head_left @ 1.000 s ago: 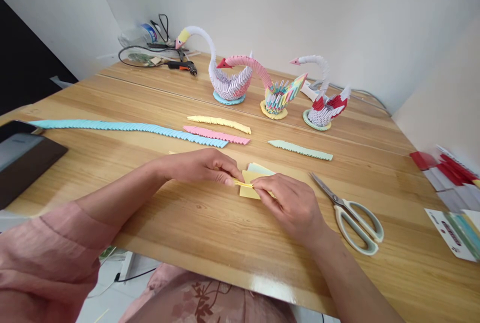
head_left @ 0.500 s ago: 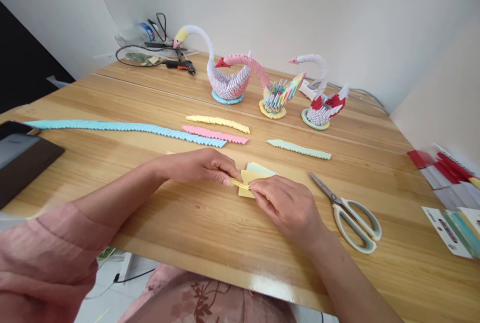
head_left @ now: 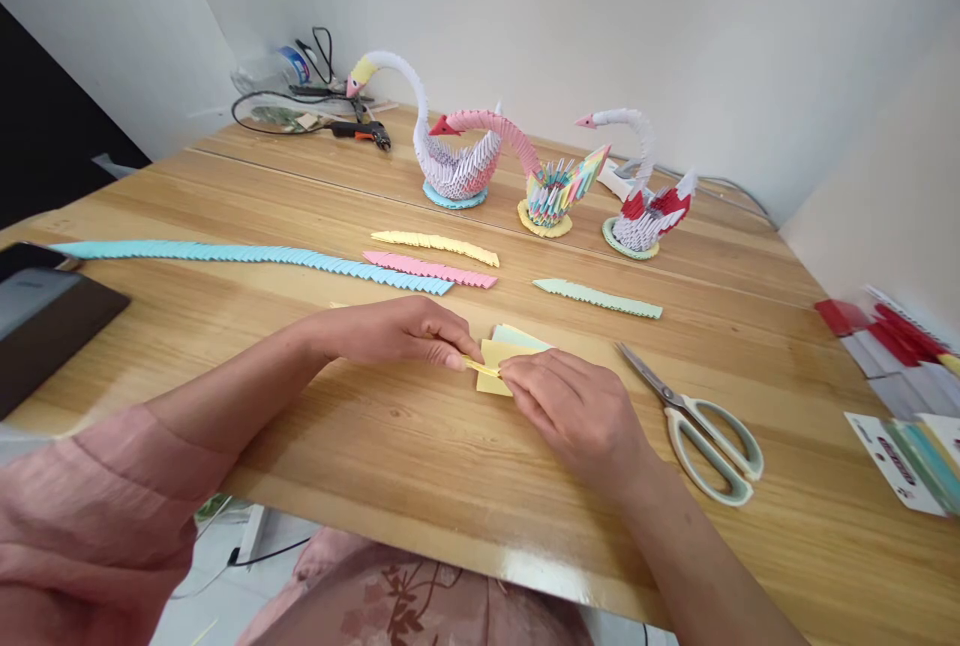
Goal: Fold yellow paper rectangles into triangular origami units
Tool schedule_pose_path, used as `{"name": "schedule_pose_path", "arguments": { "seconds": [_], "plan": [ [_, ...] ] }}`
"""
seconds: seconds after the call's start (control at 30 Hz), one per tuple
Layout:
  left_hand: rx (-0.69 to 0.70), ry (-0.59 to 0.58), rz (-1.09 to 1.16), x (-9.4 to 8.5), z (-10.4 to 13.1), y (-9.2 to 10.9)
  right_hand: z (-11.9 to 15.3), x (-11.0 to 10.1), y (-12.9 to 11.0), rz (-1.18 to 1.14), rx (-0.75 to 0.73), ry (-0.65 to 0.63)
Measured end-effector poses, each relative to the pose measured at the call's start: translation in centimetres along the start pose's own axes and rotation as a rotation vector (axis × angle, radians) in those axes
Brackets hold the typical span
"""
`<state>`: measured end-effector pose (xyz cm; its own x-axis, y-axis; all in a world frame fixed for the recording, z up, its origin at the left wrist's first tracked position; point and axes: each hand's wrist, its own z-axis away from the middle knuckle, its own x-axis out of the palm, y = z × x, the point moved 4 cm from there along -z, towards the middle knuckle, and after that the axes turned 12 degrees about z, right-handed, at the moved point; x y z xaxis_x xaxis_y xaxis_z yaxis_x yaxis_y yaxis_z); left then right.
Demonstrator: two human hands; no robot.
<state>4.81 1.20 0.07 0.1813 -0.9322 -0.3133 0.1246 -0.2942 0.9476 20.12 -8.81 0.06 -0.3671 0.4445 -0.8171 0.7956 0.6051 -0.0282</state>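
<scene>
Between my two hands is a small folded piece of yellow paper [head_left: 481,366], seen nearly edge-on. My left hand [head_left: 420,334] pinches its left end between thumb and fingers. The fingertips of my right hand [head_left: 574,404] close on its right end and partly cover it. Just behind and under it lie yellow paper sheets [head_left: 491,384], with a pale green sheet [head_left: 521,336] showing at the back. Scissors [head_left: 694,426] with pale handles rest to the right of my right hand, blades pointing away to the left.
Folded-paper strips in blue [head_left: 255,254], yellow [head_left: 435,245], pink [head_left: 431,269] and green [head_left: 598,299] lie beyond my hands. Three paper swans [head_left: 457,171] stand at the back. A glue gun [head_left: 364,131] is back left, a phone [head_left: 52,326] left, packaged paper [head_left: 900,461] right.
Almost nothing differs. Both hands keep their grip on the folded yellow paper, which has tilted very slightly.
</scene>
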Motion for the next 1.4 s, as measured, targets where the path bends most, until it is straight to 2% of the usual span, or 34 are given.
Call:
{"name": "schedule_pose_path", "arguments": {
  "seconds": [0.27, 0.63, 1.4],
  "plan": [
    [0.006, -0.010, -0.010, -0.04, -0.01, 0.02, 0.04, 0.22, -0.17, 0.006, -0.034, 0.000],
    [-0.043, 0.009, -0.011, -0.08, 0.02, -0.20, -0.34, 0.09, -0.40, 0.055, 0.011, 0.060],
    [-0.028, 0.006, -0.022, -0.26, 0.19, 0.02, 0.15, 0.16, 0.17, 0.005, -0.023, 0.036]
  ]
}}
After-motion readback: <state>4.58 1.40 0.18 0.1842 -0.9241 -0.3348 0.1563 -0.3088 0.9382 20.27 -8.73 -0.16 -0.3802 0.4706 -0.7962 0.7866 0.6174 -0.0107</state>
